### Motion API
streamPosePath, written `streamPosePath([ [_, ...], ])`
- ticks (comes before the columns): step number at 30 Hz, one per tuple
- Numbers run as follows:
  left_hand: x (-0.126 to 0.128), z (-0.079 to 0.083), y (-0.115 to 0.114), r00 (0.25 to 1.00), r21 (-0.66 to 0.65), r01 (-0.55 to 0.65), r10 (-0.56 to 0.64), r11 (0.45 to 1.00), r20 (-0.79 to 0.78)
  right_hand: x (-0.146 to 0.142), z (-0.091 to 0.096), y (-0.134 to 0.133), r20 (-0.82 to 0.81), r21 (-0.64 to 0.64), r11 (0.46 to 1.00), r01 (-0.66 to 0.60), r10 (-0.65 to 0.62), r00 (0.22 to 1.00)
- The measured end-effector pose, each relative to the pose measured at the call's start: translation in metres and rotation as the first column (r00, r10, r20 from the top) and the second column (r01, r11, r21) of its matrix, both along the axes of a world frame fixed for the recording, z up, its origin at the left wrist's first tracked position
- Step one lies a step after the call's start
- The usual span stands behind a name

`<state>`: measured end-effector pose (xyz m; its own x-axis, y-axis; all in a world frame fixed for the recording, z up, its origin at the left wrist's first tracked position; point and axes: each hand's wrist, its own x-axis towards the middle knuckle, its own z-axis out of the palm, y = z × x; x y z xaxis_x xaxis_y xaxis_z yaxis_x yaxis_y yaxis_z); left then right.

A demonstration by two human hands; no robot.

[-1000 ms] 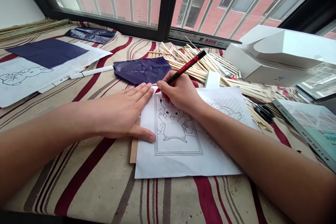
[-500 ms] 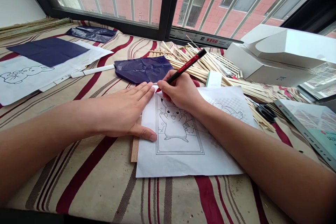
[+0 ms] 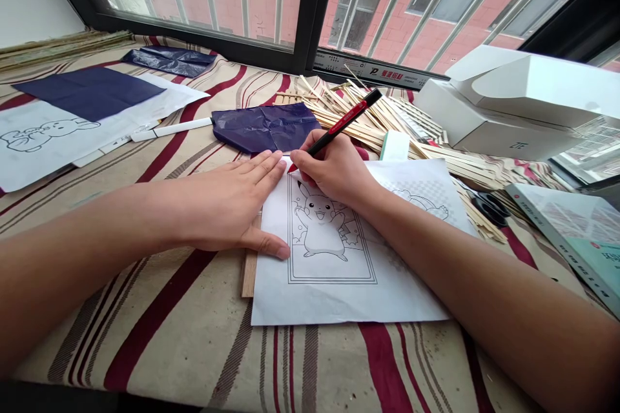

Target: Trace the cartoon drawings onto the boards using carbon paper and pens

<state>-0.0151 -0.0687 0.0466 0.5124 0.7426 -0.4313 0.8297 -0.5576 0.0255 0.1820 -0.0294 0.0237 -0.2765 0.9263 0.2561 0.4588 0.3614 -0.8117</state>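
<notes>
My left hand (image 3: 223, 203) lies flat on the left edge of a white sheet (image 3: 349, 297) printed with a framed cartoon line drawing. Its thumb rests on the paper and it holds nothing. My right hand (image 3: 334, 171) is shut on a black and red pen (image 3: 349, 120), with the tip low at the sheet's top edge, partly hidden by my fingers. Under the sheet's left side, a thin wooden strip (image 3: 249, 274) shows. Just above my hands lies a crumpled sheet of dark blue carbon paper (image 3: 265, 128).
A striped cloth (image 3: 159, 329) covers the surface. A rabbit drawing (image 3: 48, 132) lies left under dark paper; a white marker (image 3: 169, 130) is nearby. Wooden sticks (image 3: 368, 122), a white box (image 3: 513, 110), black-handled scissors (image 3: 490, 208) and a book (image 3: 566, 232) lie right, before a barred window (image 3: 310, 6).
The whole view has shifted slightly as my head moved. Both hands and the pen stay in almost the same place on the sheet.
</notes>
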Motion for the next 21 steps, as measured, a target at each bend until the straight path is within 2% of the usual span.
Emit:
streamPosePath([
  [21, -0.0015, 0.0010, -0.0010, 1.000, 0.011, 0.008, -0.008, 1.000, 0.018, 0.0021, 0.0009, -0.0024, -0.014, -0.064, 0.997, -0.049, 0.048, 0.999],
])
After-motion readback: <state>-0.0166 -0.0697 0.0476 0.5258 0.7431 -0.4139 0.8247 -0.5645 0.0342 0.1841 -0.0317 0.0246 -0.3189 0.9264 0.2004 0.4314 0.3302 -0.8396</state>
